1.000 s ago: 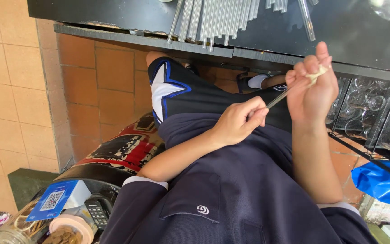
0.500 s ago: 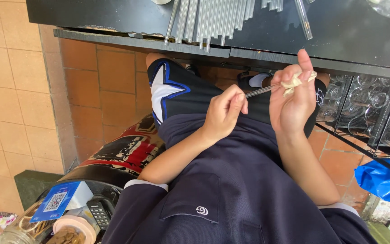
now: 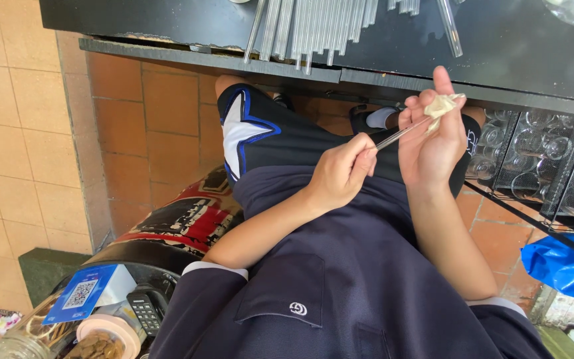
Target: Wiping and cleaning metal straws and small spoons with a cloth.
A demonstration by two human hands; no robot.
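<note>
Both hands sit lower — left hand [image 3: 343, 174] pinches thin rod [image 3: 401, 135], right hand [image 3: 431, 136] grips perhaps cloth [image 3: 441, 106].

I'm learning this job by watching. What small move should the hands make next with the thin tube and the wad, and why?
Probably slide the wad a little further along the thin tube. The right hand pinches the wad at the tube's far tip, while the left hand grips the near end, so most of the tube looks untouched.

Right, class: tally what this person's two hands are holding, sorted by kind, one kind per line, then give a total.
Thin clear straws: 1, the straw, pinched by the left hand.
Pale cloths: 1, the cloth, held in the right hand at the straw's far end.
Total: 2
</note>
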